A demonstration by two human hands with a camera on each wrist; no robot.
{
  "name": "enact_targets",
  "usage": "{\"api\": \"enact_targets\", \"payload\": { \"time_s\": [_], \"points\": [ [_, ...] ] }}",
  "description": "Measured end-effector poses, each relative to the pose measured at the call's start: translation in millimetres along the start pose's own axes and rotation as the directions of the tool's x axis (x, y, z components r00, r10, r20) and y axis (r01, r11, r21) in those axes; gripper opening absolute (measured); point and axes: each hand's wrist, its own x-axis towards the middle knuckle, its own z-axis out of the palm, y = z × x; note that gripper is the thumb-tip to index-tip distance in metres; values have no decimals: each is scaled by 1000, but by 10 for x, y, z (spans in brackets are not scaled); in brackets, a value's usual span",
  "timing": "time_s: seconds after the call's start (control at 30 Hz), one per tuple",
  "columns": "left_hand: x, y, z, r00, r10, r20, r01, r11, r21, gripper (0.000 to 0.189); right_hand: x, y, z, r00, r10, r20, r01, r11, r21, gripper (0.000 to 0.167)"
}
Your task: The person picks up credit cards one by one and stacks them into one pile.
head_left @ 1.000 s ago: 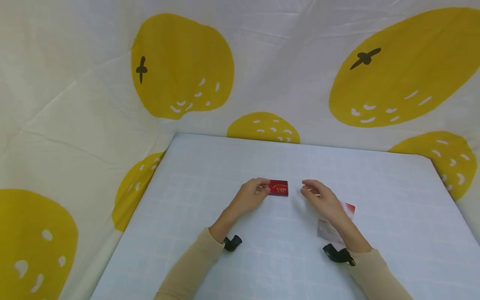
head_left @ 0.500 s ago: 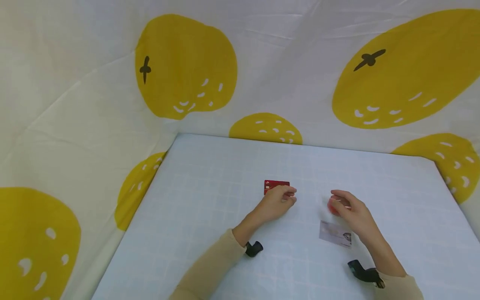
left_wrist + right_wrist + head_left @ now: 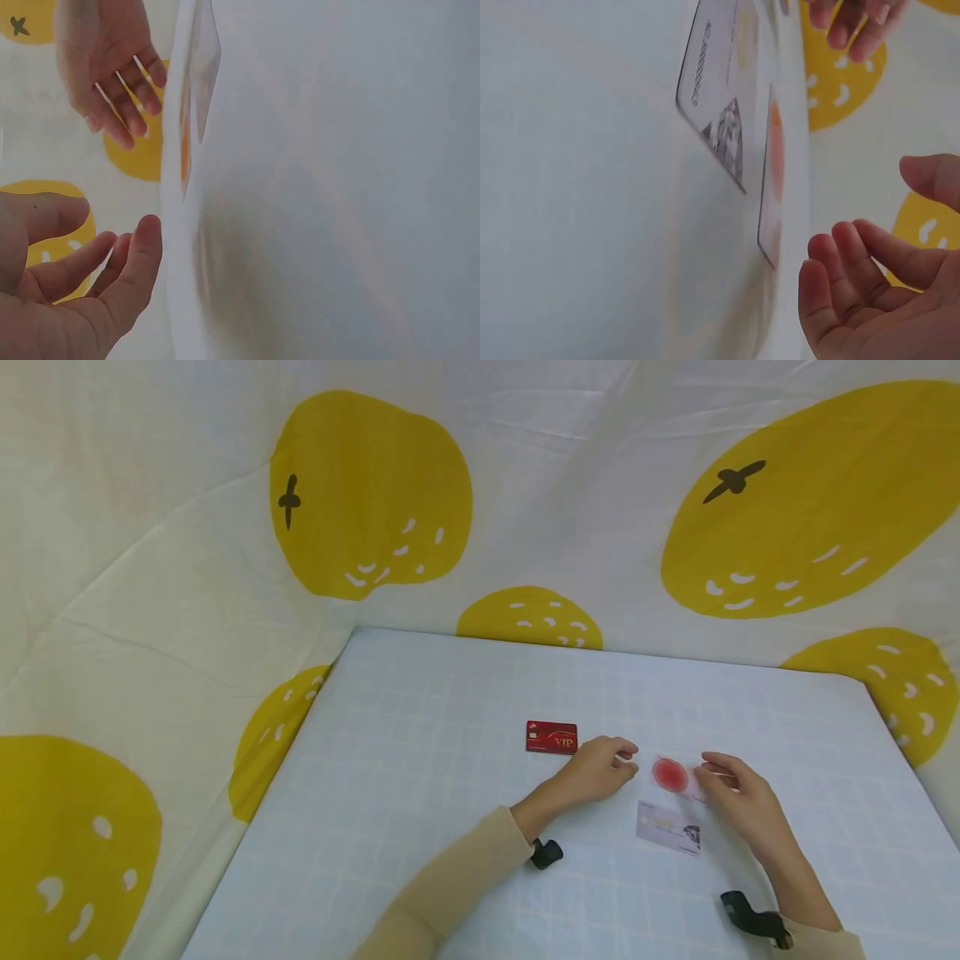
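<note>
A dark red bank card marked VIP (image 3: 552, 737) lies flat on the table, just beyond my left wrist. My left hand (image 3: 597, 768) hovers over the table to the left of a pale card with a red circle (image 3: 670, 774), fingers loosely bent around nothing. My right hand (image 3: 742, 797) hangs at the right end of that card and covers part of it in the head view. In the right wrist view the right hand's fingertips (image 3: 821, 274) are apart from the card. A grey-lilac bank card (image 3: 667, 828) with a dark picture in one corner lies nearer me.
The table (image 3: 435, 710) has a pale checked cover. Behind it and along its left side hangs a white cloth (image 3: 547, 510) printed with large yellow fruit. A black wrist camera (image 3: 752, 918) sits under the right forearm, another black camera (image 3: 546, 853) under the left.
The left hand has let go of the red VIP card and moved right, leaving it in full view. My right hand has shifted right and toward me, uncovering the grey-lilac and red-circle cards.
</note>
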Motion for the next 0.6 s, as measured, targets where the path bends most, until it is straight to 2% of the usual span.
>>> {"api": "enact_targets", "payload": {
  "time_s": [0.23,0.43,0.6],
  "points": [
    [217,7,119,1000,-23,13,22,997,76,31,56,237,-59,997,77,18,-77,997,-15,71],
    [406,23,208,998,-53,43,46,989,143,31,103,367,-83,993,111,34,-110,993,-36,79],
    [484,38,281,993,-71,96,38,951,308,39,143,392,-90,992,84,94,-78,995,-65,80]
  ]
}}
